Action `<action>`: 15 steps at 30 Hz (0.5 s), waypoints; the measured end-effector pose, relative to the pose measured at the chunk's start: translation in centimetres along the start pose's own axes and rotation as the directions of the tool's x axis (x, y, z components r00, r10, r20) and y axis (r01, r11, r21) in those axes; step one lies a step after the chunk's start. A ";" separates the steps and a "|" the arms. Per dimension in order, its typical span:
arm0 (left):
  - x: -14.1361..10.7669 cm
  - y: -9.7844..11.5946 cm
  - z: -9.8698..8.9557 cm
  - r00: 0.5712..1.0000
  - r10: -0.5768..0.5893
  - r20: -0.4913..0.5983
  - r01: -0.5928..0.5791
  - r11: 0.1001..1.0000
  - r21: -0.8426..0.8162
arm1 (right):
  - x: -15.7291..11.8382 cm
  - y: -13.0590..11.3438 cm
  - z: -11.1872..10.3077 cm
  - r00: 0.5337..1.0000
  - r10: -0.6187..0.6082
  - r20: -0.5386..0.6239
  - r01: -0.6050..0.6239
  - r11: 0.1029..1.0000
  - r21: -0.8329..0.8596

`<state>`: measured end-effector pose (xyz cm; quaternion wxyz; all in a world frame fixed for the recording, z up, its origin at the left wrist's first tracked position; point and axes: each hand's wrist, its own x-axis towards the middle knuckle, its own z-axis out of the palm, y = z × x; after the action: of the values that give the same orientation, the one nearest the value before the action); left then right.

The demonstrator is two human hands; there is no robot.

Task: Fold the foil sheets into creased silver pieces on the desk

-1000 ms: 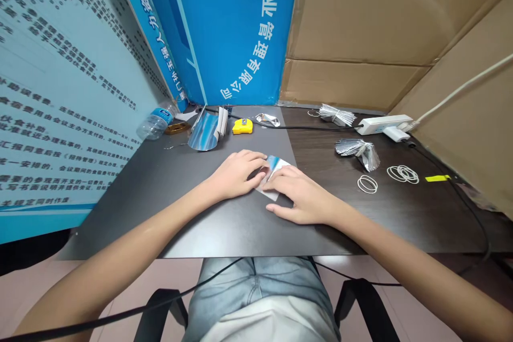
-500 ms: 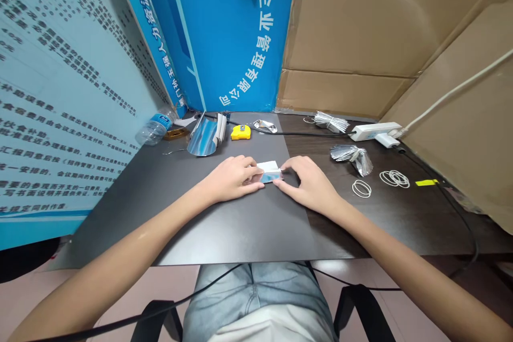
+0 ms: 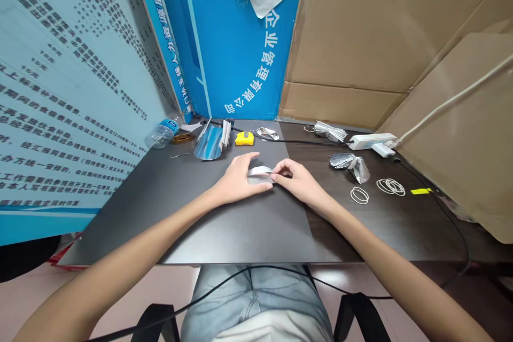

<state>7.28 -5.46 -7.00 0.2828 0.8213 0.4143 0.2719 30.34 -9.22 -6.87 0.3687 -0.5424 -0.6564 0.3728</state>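
Note:
A narrow whitish paper strip (image 3: 260, 170) bows upward between my two hands, above the grey mat. My right hand (image 3: 295, 179) pinches its right end between thumb and fingertips. My left hand (image 3: 239, 179) is spread around the strip's left end, thumb and fingers apart. Whether that end touches the left palm is hidden. Beyond my left hand stands a curled blue-and-white sheet (image 3: 209, 142), with a yellow tape measure (image 3: 244, 138) to its right.
On the right lie silvery strip bundles (image 3: 349, 164), white rubber bands (image 3: 359, 195), a yellow strip (image 3: 420, 191) and a white power strip (image 3: 372, 141) with cables. A plastic bottle (image 3: 162, 132) lies at the back left. Blue panels and cardboard (image 3: 344, 37) wall the desk in.
Earlier both hands held a folded white-and-blue piece low on the mat. Now a bowed strip shows, the left fingers have spread apart, and the right hand pinches one end. The view has shifted slightly.

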 end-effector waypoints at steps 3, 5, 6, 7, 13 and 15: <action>0.4 -0.3 -0.8 0.987 -0.135 0.090 0.156 0.945 -0.288 | 0.4 -0.5 0.1 0.996 -0.057 -0.062 0.069 0.975 0.210; 0.8 -0.4 -1.9 0.963 -0.161 0.217 0.246 0.854 -0.459 | 0.7 -1.1 0.0 0.989 -0.097 -0.110 0.122 0.958 0.259; 1.0 -0.4 -2.5 0.946 -0.151 0.286 0.283 0.814 -0.507 | 0.9 -1.5 -0.1 0.984 -0.121 -0.127 0.151 0.953 0.261; 1.2 -0.4 -3.1 0.934 -0.126 0.335 0.299 0.788 -0.538 | 1.1 -2.0 -0.3 0.980 -0.146 -0.135 0.177 0.951 0.255; 1.3 -0.4 -3.9 0.938 -0.093 0.334 0.299 0.704 -0.644 | 2.1 -3.6 -0.4 0.967 -0.224 -0.119 0.249 0.928 0.279; 1.2 -0.1 -2.9 0.974 -0.118 0.194 0.222 0.662 -0.716 | 2.1 -3.5 0.1 0.968 -0.197 -0.155 0.239 0.910 0.338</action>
<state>5.80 -3.70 -4.81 0.6385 0.6124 0.3260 0.3331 28.42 -7.66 -3.60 0.5374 -0.4113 -0.6123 0.4088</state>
